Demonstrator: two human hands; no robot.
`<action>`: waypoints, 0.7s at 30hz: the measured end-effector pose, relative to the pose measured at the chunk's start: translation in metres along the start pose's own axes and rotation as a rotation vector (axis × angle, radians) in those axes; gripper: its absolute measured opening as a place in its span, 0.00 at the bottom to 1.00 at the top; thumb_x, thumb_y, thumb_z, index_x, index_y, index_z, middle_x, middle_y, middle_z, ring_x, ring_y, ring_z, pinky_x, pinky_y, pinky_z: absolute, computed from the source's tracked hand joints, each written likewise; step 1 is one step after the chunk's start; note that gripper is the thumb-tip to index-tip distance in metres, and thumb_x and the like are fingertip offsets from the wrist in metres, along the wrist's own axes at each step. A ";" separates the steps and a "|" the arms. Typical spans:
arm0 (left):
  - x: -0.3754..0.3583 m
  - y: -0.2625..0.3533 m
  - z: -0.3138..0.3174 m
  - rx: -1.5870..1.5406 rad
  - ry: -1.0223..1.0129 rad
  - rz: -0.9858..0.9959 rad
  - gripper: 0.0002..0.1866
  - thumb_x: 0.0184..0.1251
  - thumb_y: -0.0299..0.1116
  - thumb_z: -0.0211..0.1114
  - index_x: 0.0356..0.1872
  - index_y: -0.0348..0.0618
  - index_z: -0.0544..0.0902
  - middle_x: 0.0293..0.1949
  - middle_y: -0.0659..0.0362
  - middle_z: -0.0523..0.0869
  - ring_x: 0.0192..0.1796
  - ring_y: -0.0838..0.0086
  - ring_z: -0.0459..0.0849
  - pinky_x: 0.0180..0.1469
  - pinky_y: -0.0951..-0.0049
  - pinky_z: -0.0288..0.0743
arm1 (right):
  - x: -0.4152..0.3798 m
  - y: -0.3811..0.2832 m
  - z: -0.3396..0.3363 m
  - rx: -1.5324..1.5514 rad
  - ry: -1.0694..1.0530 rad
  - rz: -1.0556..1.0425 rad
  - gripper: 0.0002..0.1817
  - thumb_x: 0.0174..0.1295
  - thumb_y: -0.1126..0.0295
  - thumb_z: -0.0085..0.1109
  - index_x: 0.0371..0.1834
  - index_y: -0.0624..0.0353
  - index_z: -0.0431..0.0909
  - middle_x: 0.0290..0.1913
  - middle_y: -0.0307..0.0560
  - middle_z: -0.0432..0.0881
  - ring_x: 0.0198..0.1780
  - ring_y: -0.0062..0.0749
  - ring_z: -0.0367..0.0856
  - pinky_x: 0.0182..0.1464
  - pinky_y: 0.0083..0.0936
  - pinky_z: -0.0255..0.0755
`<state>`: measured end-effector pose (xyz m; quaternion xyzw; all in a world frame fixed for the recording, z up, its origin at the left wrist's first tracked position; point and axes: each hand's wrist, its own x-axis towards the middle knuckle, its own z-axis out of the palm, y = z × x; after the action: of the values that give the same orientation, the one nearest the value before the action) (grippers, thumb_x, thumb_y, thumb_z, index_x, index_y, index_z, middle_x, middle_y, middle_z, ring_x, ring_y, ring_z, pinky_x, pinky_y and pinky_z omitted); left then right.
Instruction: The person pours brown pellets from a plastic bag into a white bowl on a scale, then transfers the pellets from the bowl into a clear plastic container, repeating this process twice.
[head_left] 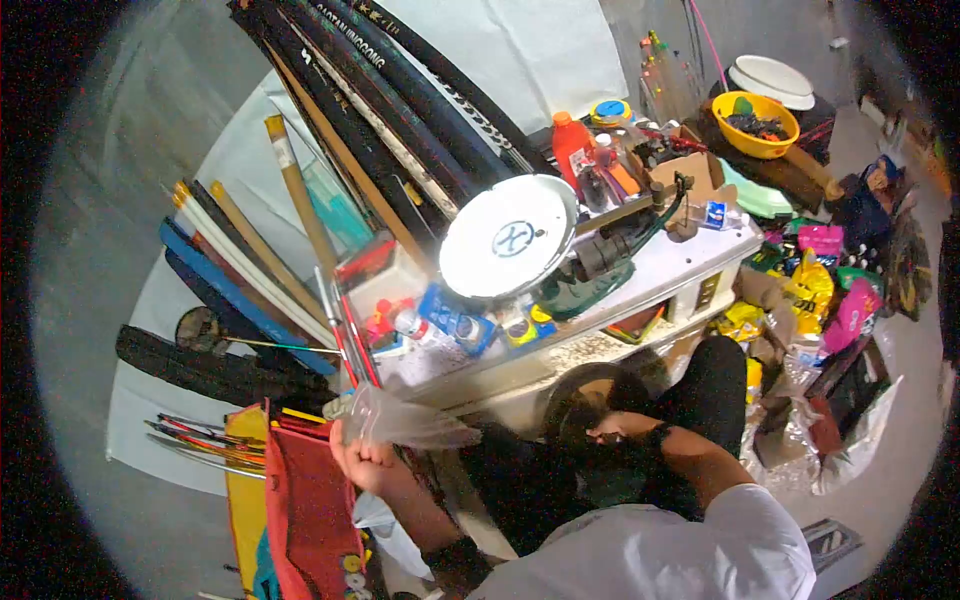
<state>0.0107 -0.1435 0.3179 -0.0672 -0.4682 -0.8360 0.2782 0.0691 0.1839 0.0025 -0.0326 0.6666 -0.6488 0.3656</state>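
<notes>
At the left of my lap, my left hand [362,458] is closed on a see-through plastic bag [410,424], which stretches to the right from the fingers. My right hand [618,428] is over my lap with its fingers bent in, at the lower edge of a dark round object [590,385]. What kind of thing that is I cannot make out. A red bag [308,490] stands just left of my left hand. Thin red and black rods [350,335] rise above that hand.
A white table [690,268] carries a round white dish [508,238], an orange bottle [572,145], a blue packet [458,318] and small clutter. Long dark cases [395,80] lean behind. Right of my legs, yellow packets [808,285] and plastic bags cover the floor. A yellow basin [755,125] stands farther back.
</notes>
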 end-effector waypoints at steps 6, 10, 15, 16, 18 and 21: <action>0.006 0.051 -0.011 0.174 0.184 0.060 0.14 0.64 0.28 0.47 0.50 0.41 0.72 0.18 0.70 0.59 0.14 0.88 0.53 0.11 0.88 0.47 | 0.038 0.071 0.005 -0.003 0.100 -0.516 0.22 0.58 0.54 0.56 0.45 0.63 0.77 0.38 0.47 0.82 0.37 0.35 0.78 0.46 0.27 0.70; 0.005 0.060 -0.014 0.241 0.260 -0.120 0.11 0.65 0.30 0.48 0.45 0.45 0.75 0.19 0.70 0.59 0.14 0.87 0.53 0.11 0.86 0.47 | 0.034 0.073 -0.010 -0.002 0.157 -0.150 0.22 0.58 0.57 0.57 0.49 0.61 0.76 0.42 0.48 0.81 0.41 0.34 0.78 0.45 0.31 0.71; -0.007 0.066 -0.059 0.264 0.078 -0.259 0.08 0.59 0.25 0.47 0.35 0.42 0.75 0.17 0.69 0.62 0.14 0.86 0.56 0.12 0.85 0.49 | 0.034 0.106 -0.031 0.093 0.261 -0.155 0.23 0.59 0.55 0.56 0.52 0.58 0.74 0.45 0.48 0.79 0.43 0.36 0.78 0.46 0.32 0.71; -0.013 0.066 -0.052 0.252 0.096 -0.250 0.08 0.59 0.25 0.47 0.35 0.42 0.75 0.17 0.69 0.62 0.14 0.86 0.56 0.12 0.85 0.49 | 0.036 0.114 -0.034 0.087 0.274 -0.156 0.23 0.59 0.55 0.56 0.53 0.58 0.73 0.46 0.48 0.79 0.44 0.36 0.78 0.46 0.33 0.71; -0.021 0.060 -0.034 0.367 0.237 -0.278 0.05 0.59 0.26 0.49 0.32 0.42 0.75 0.17 0.69 0.62 0.14 0.86 0.57 0.13 0.85 0.49 | 0.043 0.128 -0.043 0.059 0.290 -0.166 0.23 0.60 0.54 0.56 0.54 0.57 0.73 0.48 0.49 0.78 0.45 0.37 0.78 0.47 0.33 0.71; -0.025 0.049 -0.020 0.270 0.133 -0.332 0.04 0.58 0.26 0.49 0.29 0.42 0.74 0.16 0.68 0.63 0.14 0.86 0.58 0.13 0.85 0.48 | 0.066 0.168 -0.063 0.030 0.259 -0.273 0.24 0.61 0.53 0.55 0.57 0.55 0.71 0.51 0.49 0.77 0.48 0.38 0.78 0.48 0.34 0.71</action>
<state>0.0603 -0.1697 0.3348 0.1042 -0.5612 -0.8026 0.1735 0.0603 0.2288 -0.1830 -0.0336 0.6878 -0.7009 0.1859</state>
